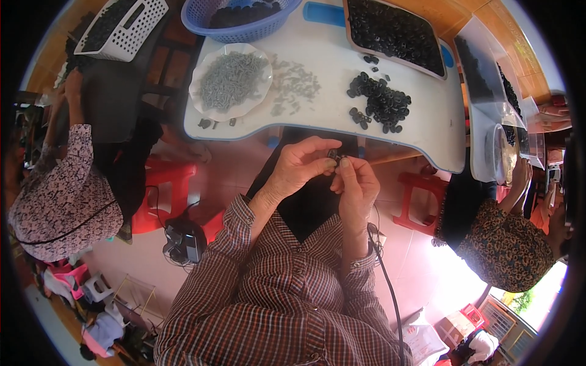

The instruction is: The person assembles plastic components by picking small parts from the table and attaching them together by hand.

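My left hand (pixel 299 165) pinches a small black plastic part (pixel 333 154) between thumb and fingertips, just in front of the table's near edge. Against the same part, my right hand (pixel 357 183) is closed with thumb and forefinger pressed together; the fingertips hide much of what they grip. Beyond my hands, to the right, a loose pile of small black oval parts (pixel 384 100) lies on the white table (pixel 317 122). To the left stands a white scalloped plate (pixel 196 91) heaped with small greyish translucent pieces (pixel 229 82). More translucent pieces (pixel 294 85) are scattered beside it.
At the back are a blue basket (pixel 244 30) and a tray (pixel 394 64) full of black parts. A white basket (pixel 131 36) stands far left. People sit on both sides, near red stools (pixel 418 201). A cable (pixel 390 287) runs along my right arm.
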A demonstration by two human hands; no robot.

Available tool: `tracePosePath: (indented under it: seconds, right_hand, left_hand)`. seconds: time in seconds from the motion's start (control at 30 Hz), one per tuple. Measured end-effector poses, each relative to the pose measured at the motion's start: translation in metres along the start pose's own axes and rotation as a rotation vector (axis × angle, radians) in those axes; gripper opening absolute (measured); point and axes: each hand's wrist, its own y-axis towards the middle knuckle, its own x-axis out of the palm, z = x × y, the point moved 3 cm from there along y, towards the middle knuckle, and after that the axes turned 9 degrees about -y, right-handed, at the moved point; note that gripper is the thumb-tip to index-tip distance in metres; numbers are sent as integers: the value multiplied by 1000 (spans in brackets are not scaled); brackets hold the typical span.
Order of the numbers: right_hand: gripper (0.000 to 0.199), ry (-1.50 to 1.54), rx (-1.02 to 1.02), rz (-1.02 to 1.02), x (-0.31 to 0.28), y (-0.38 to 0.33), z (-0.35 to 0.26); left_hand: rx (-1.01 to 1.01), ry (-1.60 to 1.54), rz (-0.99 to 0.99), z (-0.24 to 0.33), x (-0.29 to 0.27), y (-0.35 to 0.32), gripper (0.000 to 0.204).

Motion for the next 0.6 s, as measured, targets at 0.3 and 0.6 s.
tracePosePath:
  seconds: [0.3,0.6]
  right_hand:
    - [17,-62,19,-14,-1,1,1]
    - [17,-99,36,-36,-2,3,2]
  left_hand:
    - [88,111,-31,0,0,0,31]
    - [125,277,-41,4,0,-1,30]
